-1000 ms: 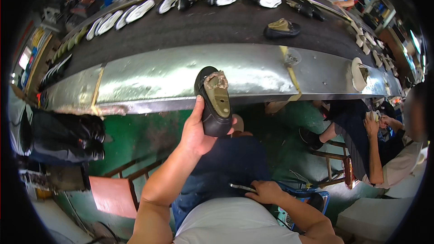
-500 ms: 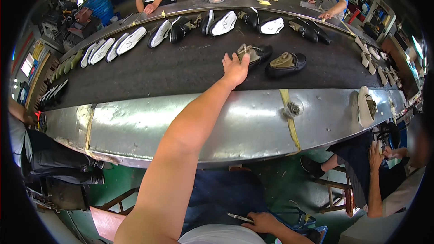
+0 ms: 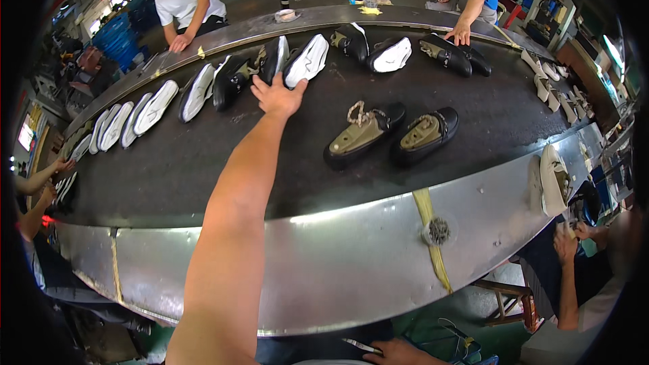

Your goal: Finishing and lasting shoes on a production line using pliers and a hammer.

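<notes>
My left hand [image 3: 280, 97] reaches far across the dark belt [image 3: 203, 162], its fingers spread at the near ends of two shoes. One is a dark shoe lying on its side [image 3: 273, 58]; beside it a shoe shows its white sole [image 3: 307, 61]. The fingertips are at their edges, and I cannot tell how firmly they touch. At the lower edge, my right hand [image 3: 399, 352] is closed around a slim silver blade-like tool [image 3: 362, 345]. Two black shoes with olive insides, a left one [image 3: 365, 134] and a right one [image 3: 427, 136], sit upright nearer me.
More shoes line the belt's far side, such as a white-soled one [image 3: 155, 107]. Beige shoes [image 3: 554, 179] stand on the metal ledge [image 3: 351, 257], near a round dish [image 3: 438, 231]. Opposite, a co-worker's hand [image 3: 461, 31] touches a black shoe [image 3: 446, 54]. Other people sit at both sides.
My left hand has moved from the olive-lined shoe, left and farther, to the side-lying pair. The view has shifted. My right hand still holds its tool.
</notes>
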Demonstrator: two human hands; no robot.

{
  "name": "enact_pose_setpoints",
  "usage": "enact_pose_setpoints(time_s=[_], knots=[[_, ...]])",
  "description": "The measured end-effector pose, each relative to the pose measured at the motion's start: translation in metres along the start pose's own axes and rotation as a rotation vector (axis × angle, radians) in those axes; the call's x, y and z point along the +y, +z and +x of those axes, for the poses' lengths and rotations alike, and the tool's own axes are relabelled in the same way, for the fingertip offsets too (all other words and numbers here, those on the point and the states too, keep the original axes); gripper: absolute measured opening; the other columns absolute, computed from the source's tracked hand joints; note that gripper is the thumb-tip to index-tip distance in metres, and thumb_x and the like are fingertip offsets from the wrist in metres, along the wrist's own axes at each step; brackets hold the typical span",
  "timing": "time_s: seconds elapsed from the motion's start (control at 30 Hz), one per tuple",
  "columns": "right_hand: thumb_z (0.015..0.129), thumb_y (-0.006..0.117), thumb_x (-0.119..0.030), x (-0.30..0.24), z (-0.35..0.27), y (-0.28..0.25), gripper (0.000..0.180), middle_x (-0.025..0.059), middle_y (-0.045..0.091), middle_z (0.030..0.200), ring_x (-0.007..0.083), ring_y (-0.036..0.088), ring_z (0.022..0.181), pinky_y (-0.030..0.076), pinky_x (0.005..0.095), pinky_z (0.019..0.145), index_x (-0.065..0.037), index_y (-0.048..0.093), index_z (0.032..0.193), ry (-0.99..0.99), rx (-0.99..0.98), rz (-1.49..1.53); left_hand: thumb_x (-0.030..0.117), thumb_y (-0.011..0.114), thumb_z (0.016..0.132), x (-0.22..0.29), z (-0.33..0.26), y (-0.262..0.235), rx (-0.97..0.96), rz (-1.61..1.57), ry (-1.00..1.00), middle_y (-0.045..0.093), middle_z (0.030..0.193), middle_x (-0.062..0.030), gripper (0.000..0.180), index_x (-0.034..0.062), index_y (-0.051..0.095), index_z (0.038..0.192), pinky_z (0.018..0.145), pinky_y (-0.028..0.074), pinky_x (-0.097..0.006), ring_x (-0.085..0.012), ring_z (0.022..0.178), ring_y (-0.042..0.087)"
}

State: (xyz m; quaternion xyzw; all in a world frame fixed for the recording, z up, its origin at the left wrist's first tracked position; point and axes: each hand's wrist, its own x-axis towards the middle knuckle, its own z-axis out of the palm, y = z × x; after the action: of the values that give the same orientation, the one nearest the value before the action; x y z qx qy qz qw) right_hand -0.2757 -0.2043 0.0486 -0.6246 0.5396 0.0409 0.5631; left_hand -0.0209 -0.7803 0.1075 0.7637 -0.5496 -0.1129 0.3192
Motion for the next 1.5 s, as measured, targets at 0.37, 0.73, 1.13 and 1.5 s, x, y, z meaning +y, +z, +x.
enact_pose_setpoints(time_s=[0.37, 0.73, 1.13, 1.5], knots=[[0.094, 0.058, -0.055, 0.003, 0.019, 0.01, 0.058, 0.0239, 0.069, 0.097, 0.042, 0.067, 0.095, 0.054, 0.0479, 0.082, -0.001, 0.064, 0.113, 0.063, -0.037, -0.032, 0.068, 0.063, 0.082, -0.017, 0.036, -0.021, -0.235, 0.14, 0.075, 0.041, 0.145, -0.0234, 0.084, 0.0004, 0.06, 0.132, 0.107, 0.043, -0.043, -0.0371, 0.13, 0.049], [0.095, 0.056, -0.057, 0.006, -0.004, 0.042, 0.05, 0.0205, 0.066, 0.077, 0.0433, 0.066, 0.077, 0.052, 0.0495, 0.069, -0.008, 0.063, 0.095, -0.086, -0.057, -0.052, 0.043, 0.071, 0.087, -0.153, -0.241, -0.321, -0.368, 0.15, 0.225, 0.049, 0.135, -0.0347, 0.055, -0.0053, 0.068, 0.113, 0.105, 0.041, -0.043, -0.0455, 0.125, 0.05], [0.093, 0.061, -0.049, 0.013, -0.039, 0.083, 0.042, 0.0192, 0.068, 0.082, 0.041, 0.066, 0.082, 0.052, 0.0484, 0.074, -0.007, 0.065, 0.094, -0.082, -0.006, -0.17, 0.048, 0.071, 0.084, -0.099, -0.302, -0.31, -0.657, 0.492, 0.393, 0.057, 0.13, -0.0311, 0.081, -0.0009, 0.043, 0.142, 0.106, 0.042, -0.049, -0.046, 0.127, 0.052], [0.089, 0.071, -0.025, 0.036, -0.114, 0.137, 0.035, 0.0132, 0.068, 0.087, 0.0251, 0.067, 0.082, 0.053, 0.0376, 0.077, -0.005, 0.063, 0.116, 0.007, 0.219, 0.14, 0.024, 0.077, 0.087, -0.133, -0.418, -0.32, -0.621, -0.797, 0.109, 0.058, 0.135, -0.0143, 0.073, 0.0039, 0.042, 0.148, 0.106, 0.042, -0.035, -0.0218, 0.122, 0.056]])
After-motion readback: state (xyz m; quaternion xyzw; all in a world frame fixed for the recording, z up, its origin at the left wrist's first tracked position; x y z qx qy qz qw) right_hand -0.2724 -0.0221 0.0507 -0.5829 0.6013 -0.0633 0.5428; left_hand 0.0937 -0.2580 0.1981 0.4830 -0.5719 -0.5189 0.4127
